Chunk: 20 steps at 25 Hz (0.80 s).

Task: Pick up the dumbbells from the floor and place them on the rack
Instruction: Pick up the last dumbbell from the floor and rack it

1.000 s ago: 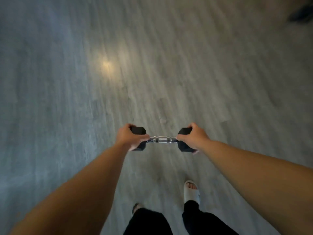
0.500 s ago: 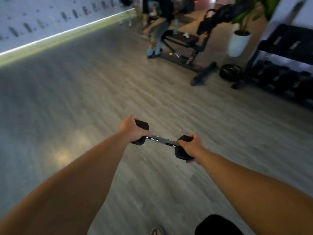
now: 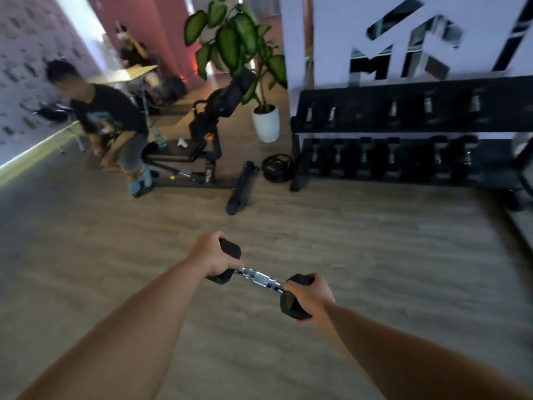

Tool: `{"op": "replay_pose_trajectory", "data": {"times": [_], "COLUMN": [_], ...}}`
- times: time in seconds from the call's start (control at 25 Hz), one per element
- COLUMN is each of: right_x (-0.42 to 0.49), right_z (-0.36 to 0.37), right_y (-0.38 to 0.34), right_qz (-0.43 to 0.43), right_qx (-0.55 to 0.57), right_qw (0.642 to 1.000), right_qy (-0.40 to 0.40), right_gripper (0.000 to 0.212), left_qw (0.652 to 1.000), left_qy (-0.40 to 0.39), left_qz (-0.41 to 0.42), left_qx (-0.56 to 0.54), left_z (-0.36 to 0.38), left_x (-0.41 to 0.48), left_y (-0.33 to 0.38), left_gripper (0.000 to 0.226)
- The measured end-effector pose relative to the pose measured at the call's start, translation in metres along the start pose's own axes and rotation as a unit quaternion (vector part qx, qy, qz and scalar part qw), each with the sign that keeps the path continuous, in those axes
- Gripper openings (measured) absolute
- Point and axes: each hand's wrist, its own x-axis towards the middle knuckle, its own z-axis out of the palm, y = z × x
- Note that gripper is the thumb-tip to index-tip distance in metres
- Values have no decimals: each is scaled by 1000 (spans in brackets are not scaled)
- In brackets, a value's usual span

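I hold one black hex dumbbell (image 3: 261, 278) with a chrome handle in the air in front of me, tilted down to the right. My left hand (image 3: 212, 255) grips its left head and my right hand (image 3: 310, 294) grips its right head. The black two-tier dumbbell rack (image 3: 300, 131) stands at the upper right against a white wall, with several dumbbells on both shelves. The rack is well ahead of my hands.
A person (image 3: 109, 122) sits on a black weight bench (image 3: 184, 157) at the left. A potted plant (image 3: 266, 125), a weight plate (image 3: 277, 167) and a black bag (image 3: 242, 192) lie left of the rack. Wood floor (image 3: 375, 241) stretches between me and the rack.
The view has swung up from the floor toward the rack, which now appears closer. Both hands keep the same grip on the dumbbell, now tilted lower on the right.
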Motion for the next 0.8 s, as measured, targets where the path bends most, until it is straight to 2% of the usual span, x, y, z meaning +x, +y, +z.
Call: {"op": "replay_pose_trajectory", "data": {"times": [0.24,0.4,0.56,0.8], "right_x": [122,212,308,411], "right_z": [-46,-66,-88,-132], "right_y": [-130,-206,-280,-366], "right_qz": [3,6,3,19], "right_qx": [60,87,150,230], "right_qw": [997,990,971,949], "right_qy": [58,107,186,216], "right_gripper": [50,50,59,65], "left_qw": [996,988,969,936], "left_qy": [-14,-47,-76,-129], "left_qz": [82,137,219,303], "left_qx": [30,60,85,127], "left_z": [-11,-8,1,17], "left_x": [174,300,427,562], "left_y": [134,211,304,437], "left_gripper": [82,81,85,90]}}
